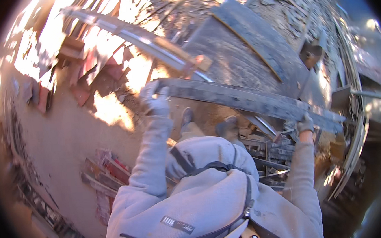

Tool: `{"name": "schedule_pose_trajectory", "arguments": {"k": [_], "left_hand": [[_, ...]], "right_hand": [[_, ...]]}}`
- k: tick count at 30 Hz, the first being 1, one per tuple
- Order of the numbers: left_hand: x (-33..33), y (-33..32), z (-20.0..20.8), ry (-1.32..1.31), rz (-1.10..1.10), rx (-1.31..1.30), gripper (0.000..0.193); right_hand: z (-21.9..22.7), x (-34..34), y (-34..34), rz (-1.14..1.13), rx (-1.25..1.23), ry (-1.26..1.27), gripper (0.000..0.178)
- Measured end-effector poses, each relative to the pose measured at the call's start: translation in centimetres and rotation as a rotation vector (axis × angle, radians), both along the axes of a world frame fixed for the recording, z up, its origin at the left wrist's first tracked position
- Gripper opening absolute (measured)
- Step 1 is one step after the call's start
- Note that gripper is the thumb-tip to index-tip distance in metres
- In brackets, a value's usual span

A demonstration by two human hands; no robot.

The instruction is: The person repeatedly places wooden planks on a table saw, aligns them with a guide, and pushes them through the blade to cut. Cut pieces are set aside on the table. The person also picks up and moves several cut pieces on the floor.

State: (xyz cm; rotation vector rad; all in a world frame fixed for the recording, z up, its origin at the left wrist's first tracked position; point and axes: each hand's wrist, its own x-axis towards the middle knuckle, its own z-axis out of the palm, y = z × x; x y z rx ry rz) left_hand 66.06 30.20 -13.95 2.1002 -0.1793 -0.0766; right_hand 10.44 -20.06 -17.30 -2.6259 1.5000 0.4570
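A long dark, weathered wooden beam (242, 100) stretches across in front of me, slanting down toward the right. My left hand (154, 99), in a pale glove, grips its left end. Near its right end, my right hand (305, 123), also gloved, has its fingers wrapped round the lower edge. Just beyond my left hand lies a long metal-edged bar (136, 38) with a wooden block (202, 63) by its near end. How the beam's underside meets my palms is hidden.
Large grey boards (251, 39) lie ahead, with broken scrap beyond. Reddish wood offcuts (80, 89) are scattered at the left, and more planks (106, 171) lie beside me. Stacked thin strips (356, 151) rise at the right. Debris covers the ground near my shoes (227, 126).
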Motion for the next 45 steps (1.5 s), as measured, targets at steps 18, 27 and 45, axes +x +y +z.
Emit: {"name": "schedule_pose_trajectory", "arguments": {"k": [18, 27, 45], "left_hand": [[2.0, -11.4, 4.0, -0.050, -1.077, 1.343, 0.104], [2.8, -6.3, 1.1, -0.586, -1.099, 0.767, 0.045], [2.5, -6.0, 0.8, -0.292, -1.280, 1.028, 0.066]], "right_hand": [[2.2, 3.6, -12.2, 0.531, 0.455, 0.195, 0.120], [0.4, -0.7, -9.7, 0.631, 0.367, 0.016, 0.053], [-4.6, -5.4, -7.9, 0.517, 0.389, -0.078, 0.072]]}}
